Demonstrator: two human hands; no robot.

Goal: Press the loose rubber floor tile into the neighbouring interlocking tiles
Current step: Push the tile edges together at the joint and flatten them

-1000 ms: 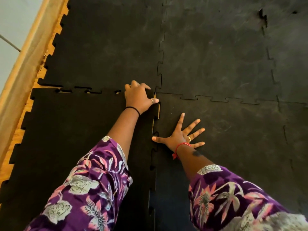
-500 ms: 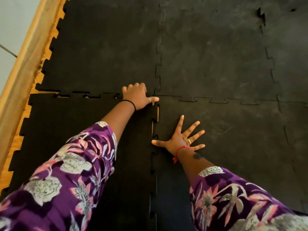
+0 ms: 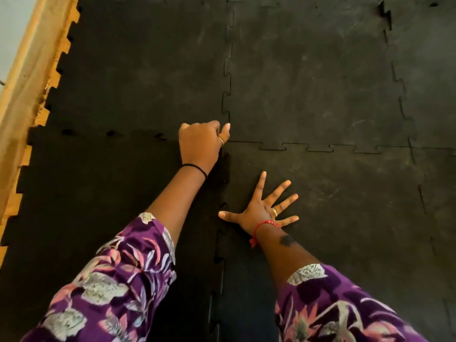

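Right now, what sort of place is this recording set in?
Probably an indoor room getting gym-style flooring: black interlocking rubber floor tiles cover most of the view, bare orange wooden floor shows past their toothed edge, and a pale wall runs along the left.

The loose tile (image 3: pixel 103 193) is black rubber with toothed edges, lying flat at the near left. Small gaps show along its far seam and right seam where it meets the neighbouring tiles (image 3: pixel 308 77), which sit locked together.
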